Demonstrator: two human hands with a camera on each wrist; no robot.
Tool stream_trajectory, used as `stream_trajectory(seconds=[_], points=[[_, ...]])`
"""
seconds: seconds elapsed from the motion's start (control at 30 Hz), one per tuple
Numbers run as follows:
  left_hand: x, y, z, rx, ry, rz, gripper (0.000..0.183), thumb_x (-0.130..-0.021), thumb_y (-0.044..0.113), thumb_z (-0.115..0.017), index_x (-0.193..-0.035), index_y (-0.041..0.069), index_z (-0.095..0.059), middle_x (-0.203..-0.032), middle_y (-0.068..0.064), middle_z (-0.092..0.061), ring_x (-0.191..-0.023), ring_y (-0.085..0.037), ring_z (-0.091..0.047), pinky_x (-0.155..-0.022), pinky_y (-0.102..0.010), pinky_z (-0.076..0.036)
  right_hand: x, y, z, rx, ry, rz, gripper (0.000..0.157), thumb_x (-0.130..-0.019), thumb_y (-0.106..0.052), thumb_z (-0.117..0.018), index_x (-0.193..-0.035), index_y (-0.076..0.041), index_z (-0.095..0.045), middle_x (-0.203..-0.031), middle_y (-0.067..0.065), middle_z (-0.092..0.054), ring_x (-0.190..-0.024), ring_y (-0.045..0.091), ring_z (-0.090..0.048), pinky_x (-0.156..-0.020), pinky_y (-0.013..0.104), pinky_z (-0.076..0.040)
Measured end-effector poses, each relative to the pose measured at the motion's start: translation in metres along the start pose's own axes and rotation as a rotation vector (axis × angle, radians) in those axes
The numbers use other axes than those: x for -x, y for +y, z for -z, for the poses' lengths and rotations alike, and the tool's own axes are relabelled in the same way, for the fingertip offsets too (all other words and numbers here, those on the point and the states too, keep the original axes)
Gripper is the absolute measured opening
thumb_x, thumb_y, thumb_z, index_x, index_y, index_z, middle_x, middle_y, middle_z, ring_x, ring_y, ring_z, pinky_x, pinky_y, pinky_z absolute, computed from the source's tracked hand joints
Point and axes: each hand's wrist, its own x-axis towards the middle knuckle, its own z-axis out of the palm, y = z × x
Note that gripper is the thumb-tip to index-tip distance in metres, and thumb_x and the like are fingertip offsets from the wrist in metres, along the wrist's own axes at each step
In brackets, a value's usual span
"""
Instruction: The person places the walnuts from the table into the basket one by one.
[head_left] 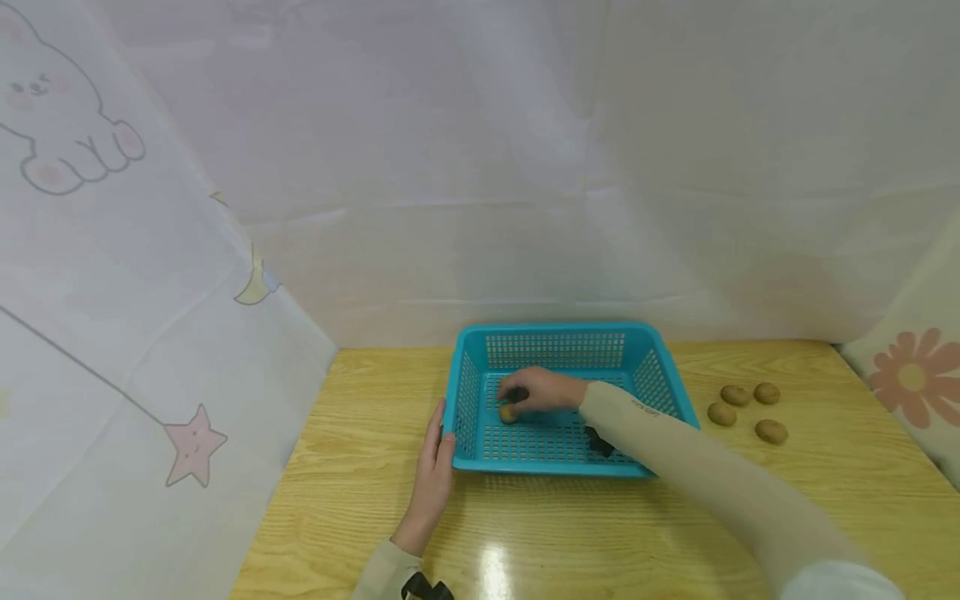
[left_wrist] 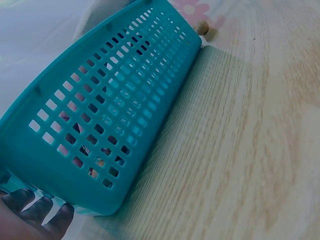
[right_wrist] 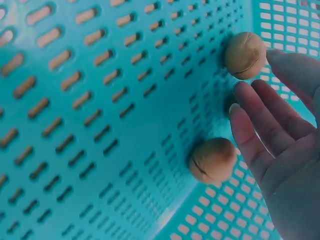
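A blue perforated plastic basket (head_left: 555,468) stands on the wooden table. My left hand (head_left: 433,471) rests against its left side, fingers fairly straight along the outer wall and thumb by the rim at the front corner. In the left wrist view, fingertips (left_wrist: 59,220) show at the basket's end. My right hand (head_left: 542,389) reaches down inside, towards the left part. In the right wrist view its fingers are spread and relaxed, with the thumb tip right at one brown walnut (right_wrist: 245,55). A second walnut (right_wrist: 213,161) lies near the fingers; another is mostly hidden behind them.
Several more walnuts (head_left: 771,431) lie loose on the table (head_left: 600,542) to the right of the basket. A pale sheet (head_left: 525,208) hangs close behind the basket, and a printed one (head_left: 112,333) stands at the left. My right forearm crosses the basket's front right rim.
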Motion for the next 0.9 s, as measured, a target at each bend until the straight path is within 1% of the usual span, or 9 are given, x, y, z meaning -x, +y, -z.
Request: stream_trajectory(seconds=[0.13, 0.27, 0.37, 0.47, 0.6, 0.8, 0.9], points=[[0.0, -0.001, -0.001, -0.008, 0.008, 0.012, 0.05, -0.103, 0.009, -0.029, -0.151, 0.012, -0.013, -0.155, -0.009, -0.015, -0.14, -0.025, -0.018, -0.109, -0.035, -0.023, 0.013, -0.002, 0.012, -0.051, 0.01, -0.031, 0.033, -0.09, -0.017, -0.064, -0.122, -0.011, -0.062, -0.124, 0.009, -0.059, -0.106, 0.025, -0.059, -0.086, 0.036, -0.05], [0.001, -0.001, -0.001, -0.004, 0.01, 0.005, 0.05, -0.103, 0.009, -0.029, -0.151, 0.012, -0.013, -0.155, -0.012, -0.014, -0.14, -0.027, -0.018, -0.109, -0.039, -0.023, 0.028, -0.007, 0.03, -0.08, 0.016, -0.054, 0.031, -0.092, -0.017, -0.06, -0.123, -0.014, -0.061, -0.122, 0.007, -0.06, -0.103, 0.022, -0.06, -0.083, 0.033, -0.051], [0.001, -0.001, -0.001, 0.003, 0.01, -0.005, 0.05, -0.103, 0.008, -0.029, -0.151, 0.013, -0.013, -0.155, -0.014, -0.014, -0.14, -0.027, -0.019, -0.109, -0.041, -0.023, 0.038, -0.011, 0.042, -0.054, 0.024, -0.063, 0.027, -0.093, -0.019, -0.058, -0.12, -0.019, -0.061, -0.12, 0.001, -0.06, -0.101, 0.018, -0.059, -0.083, 0.032, -0.05], [0.0, -0.001, -0.001, 0.007, 0.013, 0.0, 0.05, -0.103, 0.009, -0.029, -0.151, 0.016, -0.014, -0.155, -0.008, -0.014, -0.14, -0.024, -0.019, -0.109, -0.038, -0.023, 0.048, -0.014, 0.051, -0.036, 0.036, -0.067, 0.025, -0.094, -0.02, -0.057, -0.118, -0.023, -0.061, -0.119, -0.002, -0.06, -0.099, 0.017, -0.059, -0.083, 0.034, -0.049], [0.0, -0.002, -0.001, 0.008, 0.013, 0.011, 0.051, -0.103, 0.01, -0.03, -0.151, 0.017, -0.014, -0.155, -0.002, -0.015, -0.14, -0.022, -0.019, -0.109, -0.037, -0.023, 0.061, -0.017, 0.058, -0.004, 0.056, -0.063, 0.023, -0.094, -0.022, -0.057, -0.117, -0.026, -0.062, -0.117, -0.001, -0.062, -0.095, 0.015, -0.06, -0.082, 0.034, -0.049], [0.0, -0.002, -0.001, 0.0, 0.014, 0.012, 0.051, -0.103, 0.009, -0.03, -0.151, 0.015, -0.014, -0.155, -0.007, -0.014, -0.14, -0.024, -0.018, -0.109, -0.039, -0.023, 0.085, -0.019, 0.065, 0.016, 0.103, -0.082, 0.023, -0.093, -0.028, -0.059, -0.115, -0.029, -0.062, -0.113, -0.011, -0.062, -0.091, 0.007, -0.059, -0.076, 0.03, -0.05], [0.0, -0.001, -0.001, 0.004, 0.011, 0.011, 0.051, -0.103, 0.009, -0.029, -0.151, 0.015, -0.013, -0.155, -0.006, -0.013, -0.14, -0.024, -0.017, -0.11, -0.039, -0.023, 0.098, -0.019, 0.068, 0.029, 0.137, -0.09, 0.024, -0.091, -0.028, -0.061, -0.115, -0.03, -0.062, -0.112, -0.012, -0.062, -0.089, 0.004, -0.059, -0.073, 0.028, -0.05]])
